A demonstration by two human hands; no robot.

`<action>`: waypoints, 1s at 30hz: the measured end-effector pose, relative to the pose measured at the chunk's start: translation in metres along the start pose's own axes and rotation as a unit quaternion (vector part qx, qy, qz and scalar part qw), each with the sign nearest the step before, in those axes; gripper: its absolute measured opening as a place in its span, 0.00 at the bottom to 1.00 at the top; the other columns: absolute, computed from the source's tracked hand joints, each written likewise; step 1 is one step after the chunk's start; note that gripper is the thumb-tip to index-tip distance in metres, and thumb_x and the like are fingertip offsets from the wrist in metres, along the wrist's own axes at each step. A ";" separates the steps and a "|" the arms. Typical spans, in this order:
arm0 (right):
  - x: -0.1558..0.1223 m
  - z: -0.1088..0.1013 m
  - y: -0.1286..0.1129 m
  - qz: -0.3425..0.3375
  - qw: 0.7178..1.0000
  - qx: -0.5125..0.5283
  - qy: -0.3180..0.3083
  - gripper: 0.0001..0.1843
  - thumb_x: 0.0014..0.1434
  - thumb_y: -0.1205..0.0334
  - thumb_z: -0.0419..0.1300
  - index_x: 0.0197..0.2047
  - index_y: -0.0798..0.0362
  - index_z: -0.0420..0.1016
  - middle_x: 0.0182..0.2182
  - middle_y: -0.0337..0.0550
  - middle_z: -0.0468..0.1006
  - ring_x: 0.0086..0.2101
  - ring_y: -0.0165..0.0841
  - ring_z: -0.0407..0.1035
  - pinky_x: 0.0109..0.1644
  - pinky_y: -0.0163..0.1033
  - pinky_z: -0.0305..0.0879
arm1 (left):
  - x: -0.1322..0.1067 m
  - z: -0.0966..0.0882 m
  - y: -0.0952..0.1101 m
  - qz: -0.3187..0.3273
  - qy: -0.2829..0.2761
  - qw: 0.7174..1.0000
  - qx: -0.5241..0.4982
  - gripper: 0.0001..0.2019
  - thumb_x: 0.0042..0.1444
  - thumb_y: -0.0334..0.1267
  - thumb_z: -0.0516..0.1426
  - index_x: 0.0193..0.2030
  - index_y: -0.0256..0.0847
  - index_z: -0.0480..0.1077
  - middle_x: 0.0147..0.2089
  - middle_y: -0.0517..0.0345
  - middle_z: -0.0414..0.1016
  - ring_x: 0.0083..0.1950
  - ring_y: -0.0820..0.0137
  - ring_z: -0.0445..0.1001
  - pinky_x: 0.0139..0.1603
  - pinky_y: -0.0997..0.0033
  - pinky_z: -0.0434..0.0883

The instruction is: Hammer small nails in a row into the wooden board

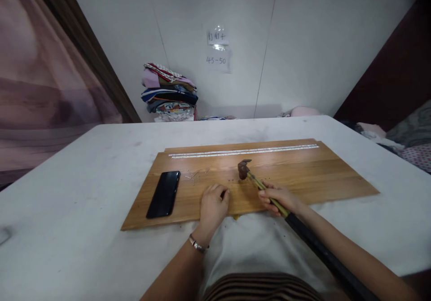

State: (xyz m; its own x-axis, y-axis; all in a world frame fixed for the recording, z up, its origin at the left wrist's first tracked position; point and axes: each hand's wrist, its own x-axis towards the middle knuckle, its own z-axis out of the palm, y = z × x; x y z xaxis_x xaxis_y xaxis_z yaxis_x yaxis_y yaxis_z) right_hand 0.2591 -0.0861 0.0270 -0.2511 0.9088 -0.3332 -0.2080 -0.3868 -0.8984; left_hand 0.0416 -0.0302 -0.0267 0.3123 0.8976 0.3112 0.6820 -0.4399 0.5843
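Note:
A claw hammer (243,170) with a rusty head is in my right hand (279,198). My fingers wrap the yellowish shaft partway up, and its long black grip runs back under my forearm. The head is over the middle of a wooden board (303,175); I cannot tell whether it touches. A row of small dark spots, perhaps nail heads, runs along the board beside the head. My left hand (213,204) rests curled on the board near its front edge, left of the hammer head. Its fingertips are tucked out of sight. Several loose nails (193,176) lie to its upper left.
A black phone (163,194) lies on the board's left end. Two pale measuring strips (242,152) run along its far side. The board is on a white-covered table (101,166). Folded clothes (170,90) are stacked by the wall, below and left of taped paper notes (218,60).

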 end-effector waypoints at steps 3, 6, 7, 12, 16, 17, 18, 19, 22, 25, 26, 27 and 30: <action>0.003 -0.001 0.004 0.009 1.000 0.002 0.001 0.18 0.47 0.55 0.64 0.34 0.50 0.59 0.17 0.24 0.64 0.10 0.19 0.52 0.10 0.25 0.48 | 0.000 0.000 -0.001 0.002 0.000 1.000 -0.005 0.08 0.59 0.34 0.53 0.31 0.40 0.72 0.34 0.57 0.76 0.38 0.67 0.71 0.42 0.66 0.64; 0.001 0.001 0.001 0.011 1.000 0.001 0.006 0.18 0.47 0.54 0.65 0.34 0.50 0.59 0.17 0.24 0.64 0.10 0.19 0.52 0.10 0.25 0.49 | 0.000 0.000 0.000 0.001 0.001 1.000 -0.008 0.08 0.59 0.34 0.53 0.30 0.41 0.72 0.34 0.57 0.76 0.38 0.67 0.71 0.41 0.67 0.64; 0.001 0.001 -0.001 0.009 1.000 -0.003 0.007 0.18 0.47 0.54 0.65 0.34 0.50 0.59 0.17 0.24 0.64 0.10 0.19 0.52 0.09 0.25 0.49 | 0.000 0.000 0.000 0.001 0.002 1.000 -0.008 0.08 0.59 0.34 0.53 0.30 0.41 0.72 0.33 0.57 0.76 0.38 0.67 0.71 0.41 0.67 0.64; 0.000 0.003 -0.008 -0.007 1.000 -0.019 0.003 0.15 0.49 0.56 0.63 0.35 0.50 0.61 0.17 0.25 0.63 0.10 0.19 0.52 0.10 0.26 0.48 | 0.001 -0.002 0.003 0.000 0.006 1.000 -0.008 0.08 0.58 0.33 0.53 0.29 0.41 0.71 0.32 0.57 0.75 0.37 0.68 0.70 0.40 0.68 0.63; 0.004 0.000 -0.003 -0.002 1.000 -0.016 -0.002 0.16 0.48 0.56 0.64 0.35 0.50 0.61 0.17 0.25 0.63 0.10 0.20 0.52 0.10 0.26 0.48 | 0.000 -0.002 0.002 0.004 0.016 1.000 -0.011 0.08 0.58 0.34 0.53 0.29 0.41 0.71 0.31 0.58 0.75 0.37 0.68 0.70 0.40 0.68 0.63; 0.004 -0.001 -0.001 0.001 1.000 -0.015 -0.003 0.16 0.48 0.55 0.64 0.35 0.50 0.61 0.17 0.25 0.63 0.10 0.19 0.52 0.10 0.26 0.49 | 0.000 -0.002 0.002 0.006 0.016 1.000 -0.011 0.09 0.59 0.34 0.53 0.29 0.42 0.71 0.31 0.58 0.75 0.37 0.68 0.70 0.39 0.68 0.63; 0.004 -0.002 0.000 0.004 1.000 -0.014 -0.003 0.16 0.48 0.55 0.63 0.34 0.50 0.61 0.17 0.25 0.63 0.10 0.19 0.52 0.10 0.26 0.48 | 0.000 -0.002 0.002 0.007 0.015 1.000 -0.011 0.09 0.59 0.34 0.53 0.29 0.41 0.71 0.31 0.58 0.75 0.37 0.67 0.70 0.40 0.68 0.63; 0.004 -0.003 0.001 0.007 1.000 -0.014 -0.004 0.16 0.48 0.54 0.63 0.33 0.50 0.61 0.16 0.26 0.63 0.10 0.19 0.51 0.09 0.26 0.48 | 0.000 -0.002 0.001 0.008 0.013 1.000 -0.011 0.09 0.59 0.34 0.53 0.29 0.41 0.71 0.32 0.58 0.75 0.37 0.67 0.70 0.40 0.67 0.64; 0.002 -0.005 0.001 0.009 1.000 -0.007 -0.009 0.16 0.48 0.54 0.64 0.33 0.50 0.60 0.17 0.25 0.63 0.10 0.19 0.51 0.10 0.25 0.47 | 0.000 -0.002 0.002 0.006 0.008 1.000 -0.012 0.09 0.59 0.34 0.53 0.29 0.41 0.71 0.32 0.57 0.75 0.37 0.67 0.70 0.40 0.67 0.64; 0.000 -0.007 -0.001 0.005 1.000 0.008 -0.013 0.17 0.49 0.55 0.64 0.37 0.50 0.62 0.17 0.25 0.63 0.10 0.19 0.52 0.10 0.25 0.48 | 0.001 -0.003 0.003 0.002 0.005 1.000 -0.012 0.09 0.59 0.34 0.53 0.28 0.42 0.70 0.32 0.58 0.74 0.37 0.67 0.70 0.39 0.68 0.64; -0.001 -0.007 -0.001 0.005 1.000 0.010 -0.013 0.17 0.49 0.55 0.64 0.38 0.50 0.62 0.17 0.25 0.63 0.10 0.19 0.52 0.10 0.25 0.48 | 0.001 -0.003 0.003 0.001 0.003 1.000 -0.012 0.09 0.59 0.34 0.53 0.28 0.42 0.70 0.32 0.58 0.74 0.37 0.68 0.70 0.40 0.68 0.64; -0.001 -0.007 0.000 0.007 1.000 0.009 -0.013 0.17 0.50 0.55 0.64 0.38 0.50 0.62 0.17 0.25 0.63 0.10 0.19 0.51 0.10 0.25 0.48 | 0.001 -0.003 0.003 -0.001 0.001 1.000 -0.013 0.09 0.59 0.34 0.53 0.29 0.42 0.70 0.32 0.58 0.74 0.37 0.68 0.70 0.40 0.68 0.64; 0.000 -0.009 0.002 0.010 1.000 -0.004 -0.013 0.16 0.50 0.54 0.64 0.34 0.50 0.61 0.17 0.25 0.63 0.10 0.19 0.51 0.10 0.25 0.48 | 0.000 -0.003 0.002 -0.004 -0.006 1.000 -0.019 0.09 0.59 0.34 0.53 0.29 0.41 0.70 0.32 0.58 0.74 0.38 0.68 0.70 0.40 0.68 0.64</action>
State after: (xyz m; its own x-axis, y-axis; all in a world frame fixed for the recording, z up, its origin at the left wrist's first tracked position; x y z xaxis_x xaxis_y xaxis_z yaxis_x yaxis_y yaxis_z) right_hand 0.2675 -0.0858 0.0222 -0.2803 0.8963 -0.3436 -0.1956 -0.4037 -0.8937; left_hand 0.0411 -0.0311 -0.0227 0.3146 0.9015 0.2974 0.6592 -0.4329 0.6149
